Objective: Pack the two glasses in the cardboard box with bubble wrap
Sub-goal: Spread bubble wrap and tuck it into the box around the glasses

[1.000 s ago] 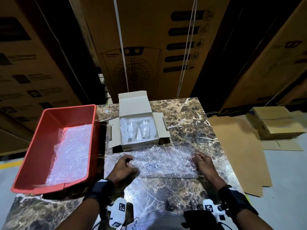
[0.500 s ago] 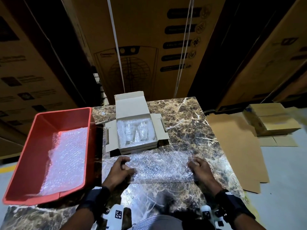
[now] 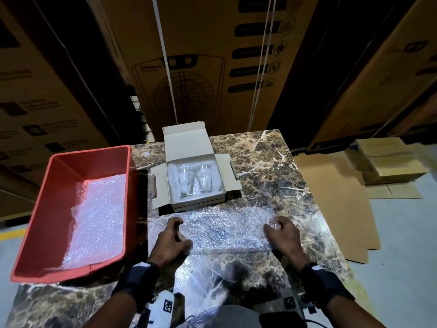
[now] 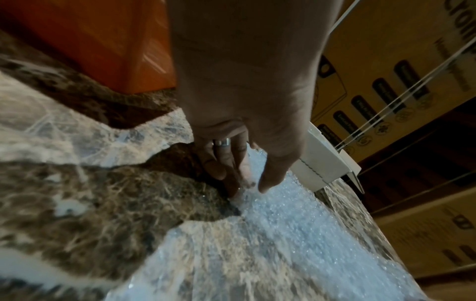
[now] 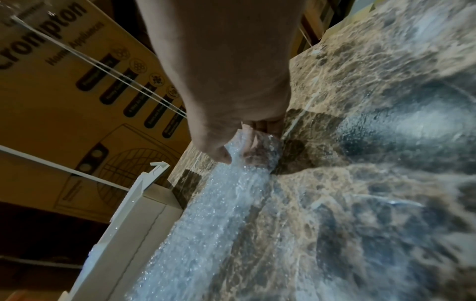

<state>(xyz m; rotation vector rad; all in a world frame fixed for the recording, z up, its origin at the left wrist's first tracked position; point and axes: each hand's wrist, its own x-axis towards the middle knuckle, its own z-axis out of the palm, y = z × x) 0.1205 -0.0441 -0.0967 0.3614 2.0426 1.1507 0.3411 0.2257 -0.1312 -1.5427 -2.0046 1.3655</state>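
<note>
While the two glasses (image 3: pixel 195 183) lie fragile in the open cardboard box (image 3: pixel 189 147), the left hand (image 3: pixel 170 245) and right hand (image 3: pixel 282 235) pinch opposite ends of the bubble wrap sheet (image 3: pixel 224 227) on the counter (image 3: pixel 272 166), light, limp material best lifted by its edges.

Worktop (image 3: pixel 272 162): glossy veined brown marble. Bubble wrap (image 3: pixel 227 228): clear, glinting, pebbled plastic. Cardboard box (image 3: pixel 186 143): matt pale card. Glasses (image 3: pixel 195 179): clear, smooth. Bin (image 3: pixel 47 209): red plastic.
</note>
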